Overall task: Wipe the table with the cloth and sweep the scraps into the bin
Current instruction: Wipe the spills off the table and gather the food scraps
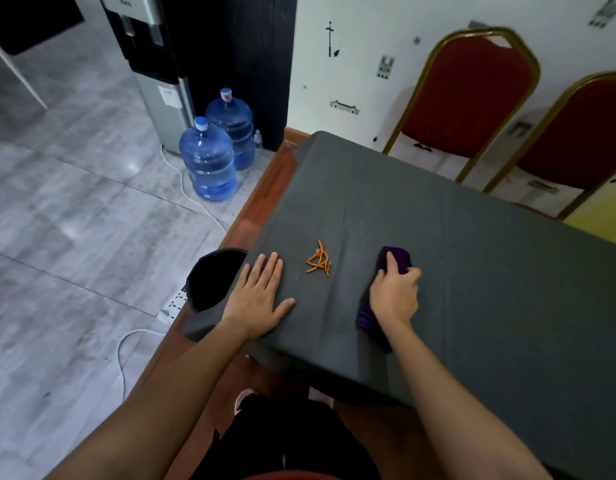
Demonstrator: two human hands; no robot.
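Observation:
A small heap of orange scraps [319, 260] lies on the grey-covered table [455, 244] near its left front corner. My right hand [395, 294] presses and grips a purple cloth [396, 258] on the table, to the right of the scraps. Flat on the table with fingers spread, my left hand [261, 297] rests just left of the scraps at the table's edge. A black bin [211, 278] stands on the floor directly beside that edge, partly hidden by the table corner and my left hand.
Two red chairs with gold frames [473, 98] stand behind the table by the white wall. Two blue water jugs [209, 161] and a water dispenser [154, 64] stand on the grey tiled floor at left. A white cable [126, 344] runs across the floor.

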